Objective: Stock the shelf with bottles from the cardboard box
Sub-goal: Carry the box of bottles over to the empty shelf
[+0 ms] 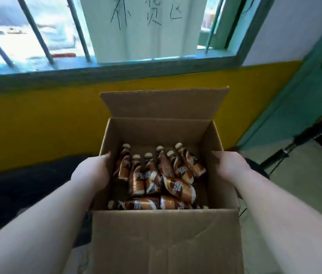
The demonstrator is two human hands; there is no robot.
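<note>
Cardboard box (164, 240) fills the middle of the view, its flaps open, held up in front of a yellow wall (37, 119) under a barred window (37, 32). No shelf is in view, so by my reading the task is at its carrying stage, with none of the stock yet taken out.

Left hand (92, 173) lies against the box's left wall and right hand (229, 165) against its right wall, one on each side, at about the same height. Whether the fingers curl under or round the card I cannot tell; they are hidden behind the walls and the picture is smeared.

Bottles (156, 178) lie loose on the box floor, directly between the two hands and below them. Most lie with their long axis running away from the person, pale caps toward the far wall; a few near the front lie crosswise. Neither hand is plainly nearer to the heap, though the right-hand bottles sit just inside the right wall. A reach for one would go inward and down.
</note>
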